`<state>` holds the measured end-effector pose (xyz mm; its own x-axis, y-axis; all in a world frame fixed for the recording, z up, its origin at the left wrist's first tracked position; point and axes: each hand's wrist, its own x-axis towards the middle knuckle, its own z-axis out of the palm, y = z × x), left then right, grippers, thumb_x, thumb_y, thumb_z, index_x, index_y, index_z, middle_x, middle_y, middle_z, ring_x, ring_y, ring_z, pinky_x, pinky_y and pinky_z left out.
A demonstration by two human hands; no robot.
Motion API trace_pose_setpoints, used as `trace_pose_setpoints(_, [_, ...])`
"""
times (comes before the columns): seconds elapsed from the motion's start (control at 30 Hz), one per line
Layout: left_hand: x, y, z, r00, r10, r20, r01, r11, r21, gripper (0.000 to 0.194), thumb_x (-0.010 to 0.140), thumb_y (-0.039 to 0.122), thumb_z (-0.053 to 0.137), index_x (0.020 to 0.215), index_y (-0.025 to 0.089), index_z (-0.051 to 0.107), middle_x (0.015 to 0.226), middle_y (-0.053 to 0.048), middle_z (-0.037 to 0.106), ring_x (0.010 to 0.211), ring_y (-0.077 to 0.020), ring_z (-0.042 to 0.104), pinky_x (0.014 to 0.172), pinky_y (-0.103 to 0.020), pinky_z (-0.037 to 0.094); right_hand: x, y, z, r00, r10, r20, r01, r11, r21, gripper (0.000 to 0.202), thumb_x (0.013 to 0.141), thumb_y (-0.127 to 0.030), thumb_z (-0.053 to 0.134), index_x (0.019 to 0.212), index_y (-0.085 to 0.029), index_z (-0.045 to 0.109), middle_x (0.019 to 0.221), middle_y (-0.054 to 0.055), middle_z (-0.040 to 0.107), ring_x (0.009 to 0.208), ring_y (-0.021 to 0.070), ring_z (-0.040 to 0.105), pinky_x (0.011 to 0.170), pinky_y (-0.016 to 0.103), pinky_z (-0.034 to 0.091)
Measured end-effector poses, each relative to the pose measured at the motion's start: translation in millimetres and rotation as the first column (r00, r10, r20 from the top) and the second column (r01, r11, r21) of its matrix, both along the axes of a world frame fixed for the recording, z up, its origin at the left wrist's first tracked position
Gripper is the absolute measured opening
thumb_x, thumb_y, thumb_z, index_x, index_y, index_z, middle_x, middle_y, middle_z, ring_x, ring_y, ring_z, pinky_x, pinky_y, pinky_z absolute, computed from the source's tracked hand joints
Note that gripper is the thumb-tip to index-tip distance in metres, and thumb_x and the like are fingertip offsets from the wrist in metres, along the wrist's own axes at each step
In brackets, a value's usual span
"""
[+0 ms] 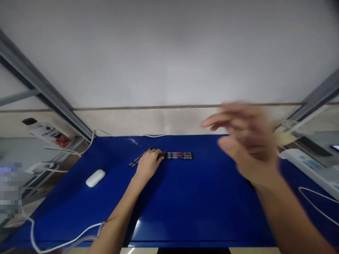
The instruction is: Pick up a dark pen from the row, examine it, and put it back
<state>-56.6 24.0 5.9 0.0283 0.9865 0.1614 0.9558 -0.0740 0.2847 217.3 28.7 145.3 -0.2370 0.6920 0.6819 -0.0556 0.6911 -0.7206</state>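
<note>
My left hand (148, 163) rests on the blue table (185, 197), its fingers curled over a small row of dark pens (179, 155) that stick out to its right. More pen ends (136, 161) poke out to its left. My right hand (246, 141) is raised in the air above the table's right side. It is blurred by motion, its fingers are spread and it holds nothing.
A white mouse-like device (95, 177) lies on the table's left part. White cables (53, 243) trail over the front left edge and at the right (315, 206). A white device (312, 169) sits at the right. Metal frame bars (39, 88) flank both sides, with a wall behind.
</note>
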Motion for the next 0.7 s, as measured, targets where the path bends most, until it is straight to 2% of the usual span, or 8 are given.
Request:
trace_pose_setpoints(0.03, [-0.3, 0.0, 0.3, 1.0, 0.008, 0.007, -0.008, 1.0, -0.007, 0.014, 0.093, 0.026, 0.06, 0.104, 0.021, 0.067, 0.098, -0.008, 0.07, 0.095, -0.0227, 0.065, 0.078, -0.029, 0.045, -6.1, 11.0, -17.1, 0.994, -0.019, 0.112, 0.018, 1.0, 0.013, 0.028, 0.09, -0.024, 0.068, 0.118, -0.031, 0.066, 0.112, 0.005, 0.068, 0.102, 0.0223, 0.064, 0.093, 0.044, 0.05])
trace_pose_setpoints(0.1, [0.0, -0.2, 0.7, 1.0, 0.03, 0.006, -0.029, 0.999, -0.023, 0.011, 0.091, 0.025, 0.062, 0.101, 0.022, 0.066, 0.097, -0.006, 0.07, 0.093, -0.0215, 0.064, 0.076, -0.028, 0.045, -15.2, 34.7, -62.2, 0.944, -0.069, 0.323, 0.057, 0.997, 0.047, 0.013, 0.096, -0.026, 0.059, 0.102, -0.028, 0.07, 0.103, 0.004, 0.07, 0.099, 0.0222, 0.064, 0.092, 0.045, 0.049])
trace_pose_setpoints(0.2, [1.0, -0.4, 0.6, 0.997, 0.076, -0.024, -0.077, 0.995, -0.056, 0.005, 0.09, 0.025, 0.064, 0.092, 0.021, 0.065, 0.094, -0.004, 0.069, 0.093, -0.0209, 0.063, 0.074, -0.028, 0.044, -18.3, 59.1, -130.2, 0.871, -0.102, 0.481, 0.079, 0.995, 0.068, 0.015, 0.097, -0.027, 0.056, 0.096, -0.025, 0.071, 0.104, 0.006, 0.07, 0.103, 0.0233, 0.061, 0.095, 0.048, 0.047])
trace_pose_setpoints(0.23, [1.1, -0.4, 0.5, 0.995, 0.097, -0.035, -0.1, 0.993, -0.067, 0.004, 0.09, 0.025, 0.064, 0.09, 0.021, 0.064, 0.095, -0.004, 0.069, 0.095, -0.0213, 0.063, 0.073, -0.028, 0.044, -17.0, 62.0, -146.9, 0.846, -0.115, 0.521, 0.087, 0.993, 0.077, 0.016, 0.097, -0.026, 0.055, 0.097, -0.024, 0.071, 0.108, 0.007, 0.069, 0.106, 0.0235, 0.06, 0.096, 0.047, 0.047])
trace_pose_setpoints(0.3, [0.6, -0.7, 0.1, 0.988, 0.14, -0.062, -0.145, 0.986, -0.088, 0.005, 0.089, 0.026, 0.064, 0.089, 0.021, 0.064, 0.096, -0.004, 0.069, 0.098, -0.0227, 0.062, 0.072, -0.029, 0.044, -12.9, 61.2, -167.7, 0.785, -0.148, 0.601, 0.093, 0.988, 0.123, 0.016, 0.097, -0.027, 0.055, 0.101, -0.024, 0.07, 0.116, 0.008, 0.066, 0.112, 0.0245, 0.057, 0.099, 0.048, 0.046])
trace_pose_setpoints(0.37, [-0.2, -1.4, 0.0, 0.978, 0.179, -0.102, -0.189, 0.977, -0.101, 0.005, 0.09, 0.026, 0.063, 0.09, 0.021, 0.065, 0.099, -0.005, 0.069, 0.099, -0.0243, 0.061, 0.072, -0.03, 0.045, -9.4, 55.5, -175.0, 0.729, -0.192, 0.657, 0.096, 0.979, 0.179, 0.016, 0.097, -0.027, 0.055, 0.106, -0.025, 0.069, 0.121, 0.009, 0.063, 0.117, 0.0256, 0.054, 0.1, 0.049, 0.045])
trace_pose_setpoints(0.5, [-0.8, -4.6, 1.7, 0.95, 0.229, -0.21, -0.256, 0.96, -0.115, 0.009, 0.091, 0.027, 0.061, 0.094, 0.019, 0.066, 0.101, -0.008, 0.069, 0.1, -0.0277, 0.059, 0.071, -0.033, 0.047, -8.2, 46.0, -173.1, 0.622, -0.237, 0.747, 0.059, 0.965, 0.257, 0.019, 0.096, -0.027, 0.057, 0.112, -0.026, 0.066, 0.127, 0.01, 0.059, 0.121, 0.028, 0.051, 0.098, 0.048, 0.045])
trace_pose_setpoints(0.7, [-2.2, -7.8, 5.6, 0.905, 0.282, -0.32, -0.303, 0.953, -0.018, 0.019, 0.091, 0.023, 0.06, 0.109, 0.016, 0.063, 0.1, -0.011, 0.066, 0.102, -0.0306, 0.055, 0.075, -0.036, 0.049, -9.9, 44.9, -171.4, 0.574, -0.25, 0.779, 0.029, 0.958, 0.286, 0.019, 0.098, -0.026, 0.055, 0.114, -0.023, 0.065, 0.117, 0.01, 0.064, 0.113, 0.0263, 0.053, 0.092, 0.043, 0.044])
